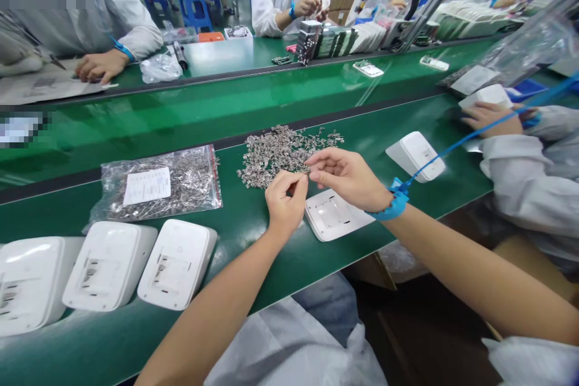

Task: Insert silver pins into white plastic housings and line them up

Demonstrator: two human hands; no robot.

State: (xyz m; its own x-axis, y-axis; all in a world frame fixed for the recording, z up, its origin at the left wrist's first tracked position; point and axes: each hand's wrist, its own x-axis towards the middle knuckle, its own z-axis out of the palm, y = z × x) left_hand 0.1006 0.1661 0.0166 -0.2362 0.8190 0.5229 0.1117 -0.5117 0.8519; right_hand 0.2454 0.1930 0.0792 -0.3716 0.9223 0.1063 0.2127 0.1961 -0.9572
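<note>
Only the head view here: the big unknown is what's between the fingers, because the left hand (pixel 287 199) has thumb and forefinger pinched together and the right hand (pixel 346 178) has its fingers bunched right beside them, both just in front of the pile of little metal parts (pixel 275 154), and I honestly can't tell if either one grips a piece. Single parts in the pile mostly blur into each other. The white housing (pixel 332 217) sits on the bench, near side of the pile and a bit right, with its far right part hidden under the right hand. Left of the pile, nearer the front, there's a row of three white housings (pixel 176 271), the leftmost cut off by the frame. Edge-wise, the pile sits close to the dark strip (pixel 226 143) behind it, and a bagged batch of parts (pixel 194 190) lies just left. There's bare green bench (pixel 289 271) in front of the pile and more to its right, up to another housing (pixel 418 157). As for direction, the housing by the hands lies slotted face up, rounded end pointing left, long axis roughly along the bench's front edge as far as I can see.
</note>
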